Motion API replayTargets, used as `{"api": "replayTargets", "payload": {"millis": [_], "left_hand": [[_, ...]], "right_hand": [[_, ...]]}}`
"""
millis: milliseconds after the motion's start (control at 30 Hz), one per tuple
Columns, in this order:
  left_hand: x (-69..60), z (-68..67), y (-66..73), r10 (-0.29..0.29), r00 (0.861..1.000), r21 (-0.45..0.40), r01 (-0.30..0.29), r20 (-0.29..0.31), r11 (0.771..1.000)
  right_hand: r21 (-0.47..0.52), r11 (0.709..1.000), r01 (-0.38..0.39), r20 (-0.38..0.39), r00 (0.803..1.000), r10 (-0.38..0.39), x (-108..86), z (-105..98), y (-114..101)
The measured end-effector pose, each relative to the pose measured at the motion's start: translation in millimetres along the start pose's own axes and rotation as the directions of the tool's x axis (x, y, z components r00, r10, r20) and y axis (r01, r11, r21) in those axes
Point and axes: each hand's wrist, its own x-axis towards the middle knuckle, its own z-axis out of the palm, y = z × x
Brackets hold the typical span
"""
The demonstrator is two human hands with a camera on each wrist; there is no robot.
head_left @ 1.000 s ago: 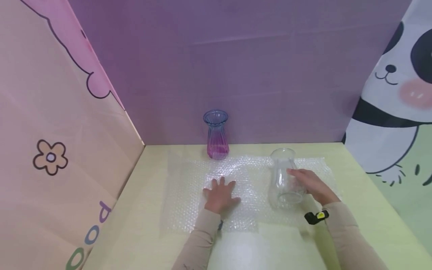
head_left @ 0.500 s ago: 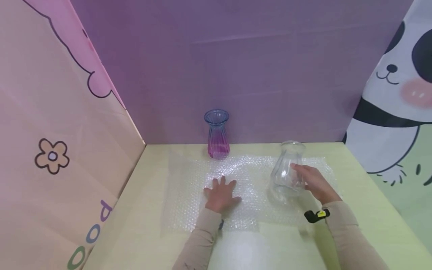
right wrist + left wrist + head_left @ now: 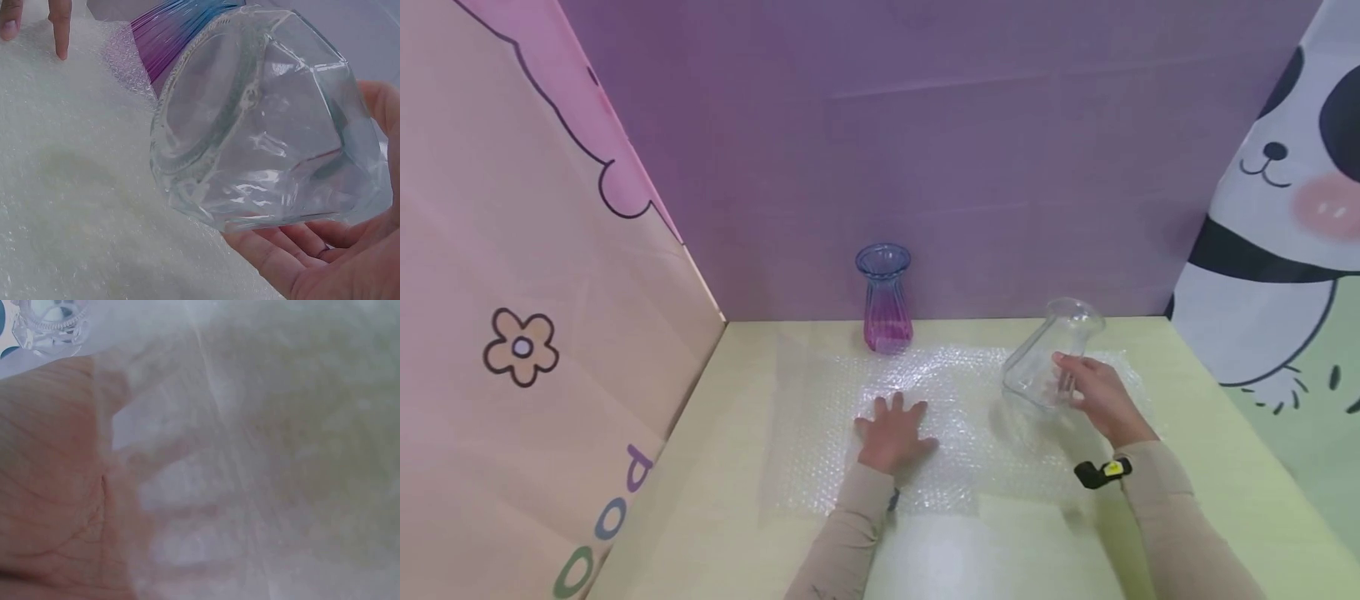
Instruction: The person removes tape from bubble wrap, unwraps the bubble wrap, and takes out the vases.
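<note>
My right hand (image 3: 1105, 404) grips a clear glass vase (image 3: 1048, 358) around its side, above the right part of the bubble wrap. The vase leans, its flared mouth up to the right; the right wrist view shows its round base and faceted body (image 3: 281, 125) between thumb and fingers. My left hand (image 3: 892, 435) lies on the bubble wrap (image 3: 820, 450) with fingers spread straight. In the left wrist view the palm (image 3: 50, 475) shows, its fingers blurred behind the wrap. A blue-to-pink ribbed glass vase (image 3: 887, 308) stands upright behind the wrap.
The bubble wrap spreads over the middle of a pale yellow table (image 3: 700, 517). A purple backdrop (image 3: 880, 150) rises behind the table. Printed cloth panels stand at the left (image 3: 550, 250) and the right, the latter with a panda (image 3: 1262, 250).
My right hand has raised the clear vase off the bubble wrap and tilted its mouth to the right. The left hand and the coloured vase have stayed in place.
</note>
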Motion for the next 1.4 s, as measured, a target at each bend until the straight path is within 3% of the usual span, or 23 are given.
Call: {"api": "replayTargets", "payload": {"millis": [500, 967, 1400], "left_hand": [[-3.0, -1.5, 2.1, 0.001, 1.000, 0.017, -0.001, -0.009, 1.000], [0.3, 3.3, -0.7, -0.004, 1.000, 0.011, 0.004, -0.004, 1.000], [-0.4, 0.6, 1.4, -0.007, 1.000, 0.011, 0.007, -0.005, 1.000]], "right_hand": [[0.083, 0.996, -0.024, -0.063, 0.998, 0.029, 0.2, 3, -11], [0.269, 0.961, 0.066, -0.103, 0.994, -0.039, 1.7, 4, -20], [0.230, 0.973, 0.023, -0.231, 0.972, 0.032, 8.9, 8, -30]]}}
